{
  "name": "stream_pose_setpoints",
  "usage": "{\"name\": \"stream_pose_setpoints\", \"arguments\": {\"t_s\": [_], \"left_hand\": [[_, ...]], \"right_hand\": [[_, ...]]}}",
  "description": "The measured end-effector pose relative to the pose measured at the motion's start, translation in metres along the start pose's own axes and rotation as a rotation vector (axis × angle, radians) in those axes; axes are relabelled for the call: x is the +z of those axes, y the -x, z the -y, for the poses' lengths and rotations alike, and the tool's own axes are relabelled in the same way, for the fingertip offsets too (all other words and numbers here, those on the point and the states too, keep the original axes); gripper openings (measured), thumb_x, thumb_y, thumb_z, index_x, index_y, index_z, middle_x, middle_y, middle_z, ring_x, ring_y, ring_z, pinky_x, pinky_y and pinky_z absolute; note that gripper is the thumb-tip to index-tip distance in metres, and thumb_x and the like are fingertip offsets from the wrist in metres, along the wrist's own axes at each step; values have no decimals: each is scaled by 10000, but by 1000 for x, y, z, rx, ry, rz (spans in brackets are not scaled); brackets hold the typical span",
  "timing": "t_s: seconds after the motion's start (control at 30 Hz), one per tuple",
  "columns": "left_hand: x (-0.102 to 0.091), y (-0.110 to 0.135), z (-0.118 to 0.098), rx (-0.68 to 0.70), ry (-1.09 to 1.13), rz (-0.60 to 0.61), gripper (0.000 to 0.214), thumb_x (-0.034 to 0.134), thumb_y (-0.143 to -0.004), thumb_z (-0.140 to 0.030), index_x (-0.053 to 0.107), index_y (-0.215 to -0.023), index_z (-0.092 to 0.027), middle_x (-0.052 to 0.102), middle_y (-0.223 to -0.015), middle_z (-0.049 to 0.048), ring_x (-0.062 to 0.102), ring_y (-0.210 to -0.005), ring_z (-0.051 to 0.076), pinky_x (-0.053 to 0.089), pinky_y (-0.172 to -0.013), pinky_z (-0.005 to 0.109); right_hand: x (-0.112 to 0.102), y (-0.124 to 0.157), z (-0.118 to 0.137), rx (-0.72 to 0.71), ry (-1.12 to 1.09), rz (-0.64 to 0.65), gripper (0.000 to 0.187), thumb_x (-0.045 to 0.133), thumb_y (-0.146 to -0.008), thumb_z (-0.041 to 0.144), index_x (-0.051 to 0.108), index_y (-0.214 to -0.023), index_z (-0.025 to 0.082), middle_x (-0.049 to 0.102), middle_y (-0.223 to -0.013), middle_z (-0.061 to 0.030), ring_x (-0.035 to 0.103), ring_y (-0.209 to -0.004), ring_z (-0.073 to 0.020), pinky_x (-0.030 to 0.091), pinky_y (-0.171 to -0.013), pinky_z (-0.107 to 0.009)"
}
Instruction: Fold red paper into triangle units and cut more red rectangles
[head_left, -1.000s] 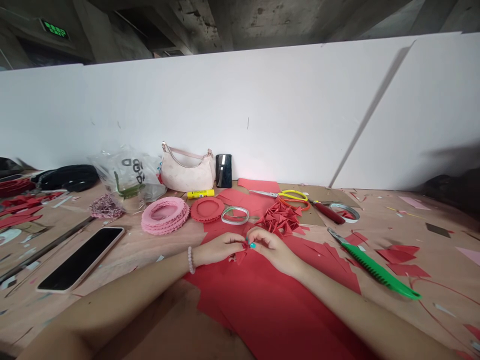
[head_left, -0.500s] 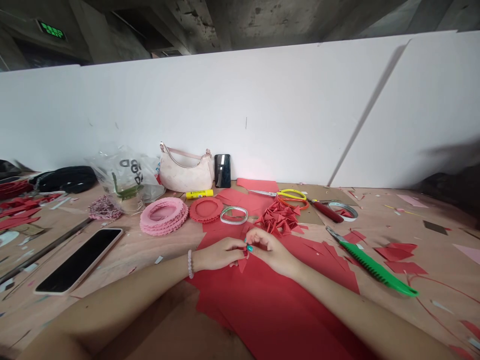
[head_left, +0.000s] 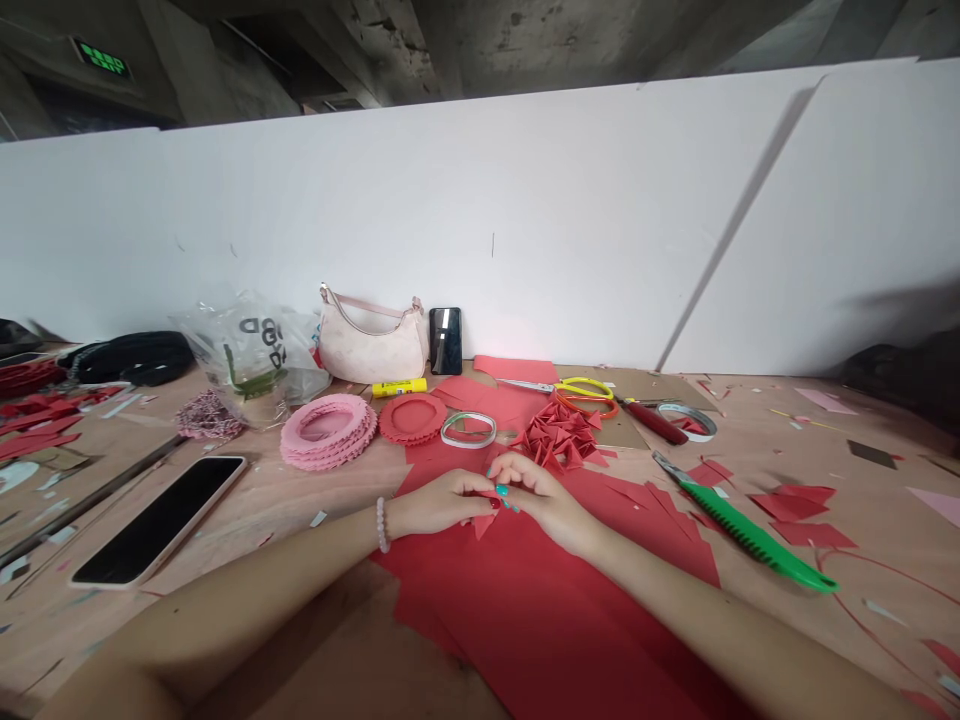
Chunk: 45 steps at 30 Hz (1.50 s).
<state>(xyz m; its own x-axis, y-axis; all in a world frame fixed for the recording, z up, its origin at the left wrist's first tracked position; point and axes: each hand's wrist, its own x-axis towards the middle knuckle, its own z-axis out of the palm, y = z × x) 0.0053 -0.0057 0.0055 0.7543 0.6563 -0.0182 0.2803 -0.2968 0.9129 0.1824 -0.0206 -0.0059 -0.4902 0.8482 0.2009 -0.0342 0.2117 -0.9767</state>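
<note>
The left hand [head_left: 435,503] and right hand [head_left: 544,500] are both pinched in narrow, fingertips together on 1 small folded red paper piece [head_left: 486,508], right above the red paper sheets [head_left: 570,610] on the desk [head_left: 247,510]. Can't make out the folds, since the fingers cover most of it.

As for progress, a fair bit looks done. There's 1 heap of folded red paper triangles [head_left: 556,437] just past the hands, too tangled to count. There's also 1 stack of pink scalloped rings [head_left: 300,447], packed too tight for an exact count, plus 1 lone red scalloped ring [head_left: 394,420] right next to it. Looks like there's plenty left to work through too, with a big overlapping spread of unfolded sheets under the hands.

Tool count: 2 tape rolls [head_left: 468,416], 1 pair of yellow-handled scissors [head_left: 581,388], 1 yellow glue stick [head_left: 399,387] and 1 green utility knife [head_left: 750,535]. Also 2 phones [head_left: 157,520] on the desk, 1 flat and 1 propped upright, and 1 beaded bracelet [head_left: 382,525] on the left wrist.
</note>
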Motion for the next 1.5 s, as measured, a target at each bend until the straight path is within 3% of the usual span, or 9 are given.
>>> {"name": "stream_pose_setpoints", "arguments": {"t_s": [0.17, 0.27, 0.37, 0.53, 0.77, 1.13, 1.5], "left_hand": [[-1, -2, 1, 78, -3, -96, 243, 478, -808, -338, 586, -750, -127, 478, -645, -17, 415, -601, 95, 340, -561, 198], [-2, -2, 2, 38, 59, -227, 297, 473, -808, -384, 577, -723, -119, 471, -597, -23, 396, -526, 77, 328, -493, 186], [-1, -2, 2, 2, 176, -280, 298, 492, -791, -390, 594, -754, -112, 551, -649, 10, 480, -565, 93, 374, -489, 182], [3, -3, -1, -47, 220, -302, 236, 512, -765, -314, 619, -822, -112, 632, -754, 55, 592, -691, 150, 431, -519, 198], [1, -3, -3, -73, 270, -369, 218, 548, -740, -296, 623, -800, -100, 628, -706, 43, 594, -662, 132, 455, -555, 203], [4, -1, -3, 10, 185, -451, 204, 568, -738, -294, 636, -768, -103, 650, -695, 45, 612, -673, 157, 497, -612, 254], [4, -2, 1, 18, 153, -449, 210, 571, -742, -287, 625, -840, -109, 661, -721, 51, 625, -673, 161, 483, -615, 250]], "right_hand": [[-2, 0, 1, -6, -4, -79, 197, 390, -870, 369, 449, -986, 222, 442, -652, 32, 438, -607, -129, 379, -636, -282], [0, 1, 0, 7, 86, -65, 190, 429, -857, 326, 428, -1024, 235, 483, -684, 30, 454, -629, -130, 373, -634, -279], [2, 2, -3, 28, 155, -29, 247, 463, -829, 230, 397, -1066, 245, 523, -675, 36, 486, -631, -132, 375, -620, -276], [3, 2, -1, 4, 184, -40, 232, 440, -816, 164, 421, -1034, 240, 539, -662, 44, 484, -628, -124, 357, -592, -255], [-5, -1, 3, 66, -64, -37, 166, 474, -819, 287, 478, -968, 213, 569, -772, -1, 510, -663, -129, 396, -637, -276], [-10, -2, 1, 100, -73, -64, 219, 547, -793, 349, 516, -961, 212, 571, -806, -5, 514, -671, -120, 414, -634, -263], [-5, -2, 6, 78, 22, -102, 226, 540, -792, 390, 512, -914, 202, 555, -717, 10, 518, -625, -121, 427, -620, -278]]}}
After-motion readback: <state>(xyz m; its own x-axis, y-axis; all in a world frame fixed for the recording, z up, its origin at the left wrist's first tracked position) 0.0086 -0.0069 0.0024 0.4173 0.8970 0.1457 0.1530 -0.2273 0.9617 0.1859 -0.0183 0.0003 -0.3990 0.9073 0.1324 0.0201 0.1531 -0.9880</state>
